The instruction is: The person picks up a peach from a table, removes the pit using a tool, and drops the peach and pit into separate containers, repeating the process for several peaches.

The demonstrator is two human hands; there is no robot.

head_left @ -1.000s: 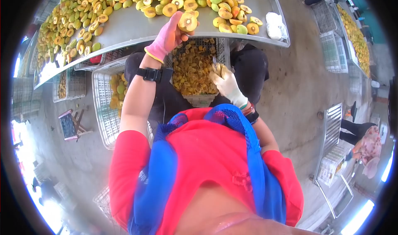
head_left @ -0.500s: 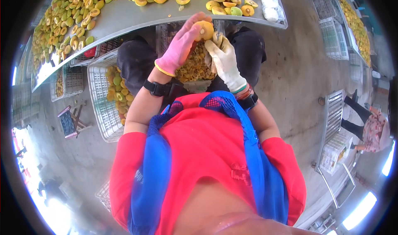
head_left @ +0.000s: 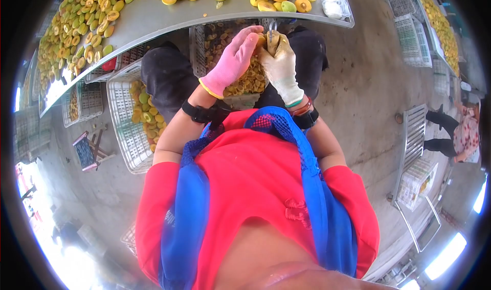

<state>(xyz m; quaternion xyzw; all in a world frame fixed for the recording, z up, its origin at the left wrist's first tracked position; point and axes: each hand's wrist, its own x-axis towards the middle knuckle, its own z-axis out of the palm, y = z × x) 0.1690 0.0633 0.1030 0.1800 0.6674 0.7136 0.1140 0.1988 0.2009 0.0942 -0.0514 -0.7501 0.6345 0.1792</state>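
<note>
My left hand (head_left: 231, 65), in a pink glove, is closed around a yellow fruit half (head_left: 262, 40), peach-like, mostly hidden by the fingers. Right beside it, my right hand (head_left: 280, 67) in a stained white glove grips a small metal tool (head_left: 273, 26) whose looped tip points up and away from me. The two hands meet at the fruit. Below them, between the knees, a crate (head_left: 198, 52) holds many cut yellow fruit pieces (head_left: 244, 80).
A metal table (head_left: 204, 21) spreads across the front, bearing many fruit halves and a white plastic-wrapped bundle (head_left: 333, 3) at its right corner. On the left stands a white crate (head_left: 123, 126) of fruit; a folding stool (head_left: 87, 149) lies beyond. Another person (head_left: 465, 131) is far right.
Both hands have lowered slightly toward me. The fruit half's round cut face, visible before, is now mostly hidden, and the tool's metal loop has come into view.
</note>
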